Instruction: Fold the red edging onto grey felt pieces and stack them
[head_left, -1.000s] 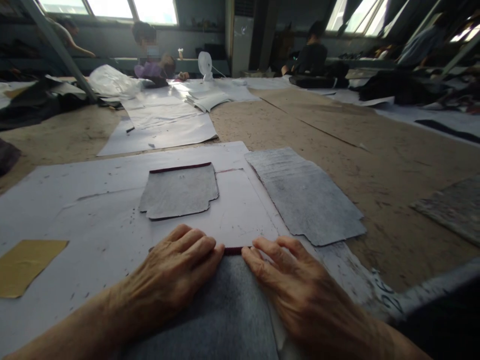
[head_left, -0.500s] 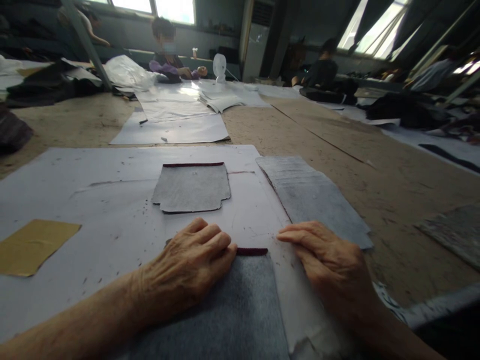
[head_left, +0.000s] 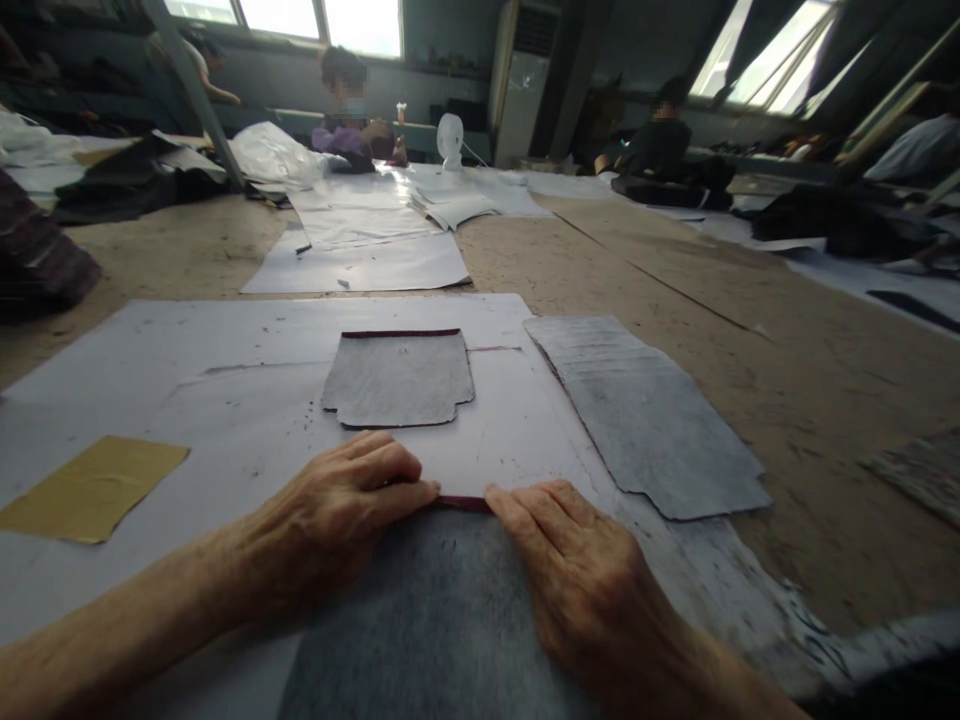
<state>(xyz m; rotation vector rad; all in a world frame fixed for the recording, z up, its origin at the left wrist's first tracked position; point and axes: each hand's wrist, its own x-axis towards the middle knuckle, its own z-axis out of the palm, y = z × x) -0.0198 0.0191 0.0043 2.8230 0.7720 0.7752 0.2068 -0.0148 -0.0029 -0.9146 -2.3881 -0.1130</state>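
Note:
A large grey panel (head_left: 450, 600) of sheet material lies in front of me, with a narrow maroon strip (head_left: 463, 504) folded along its far edge. My left hand (head_left: 352, 510) grips the left part of that edge, thumb and fingers pressed together. On the right part, my right hand (head_left: 574, 560) has its fingers closed at the corner and covers it. A short stretch of maroon shows between the two hands. Farther off rests a smaller grey piece (head_left: 401, 375) with notched lower corners and a maroon top edge.
White paper (head_left: 240, 410) covers the tabletop under the pieces. Another grey panel (head_left: 645, 410) lies at the right, and a tan sheet (head_left: 97, 485) at the left. Beyond are more paper sheets (head_left: 360, 265), a clear plastic bag (head_left: 274, 155), a small fan (head_left: 450, 140) and several people.
My right hand has moved left from the paper onto the panel's maroon edge. My left hand has slid a little left along it. The view has shifted slightly.

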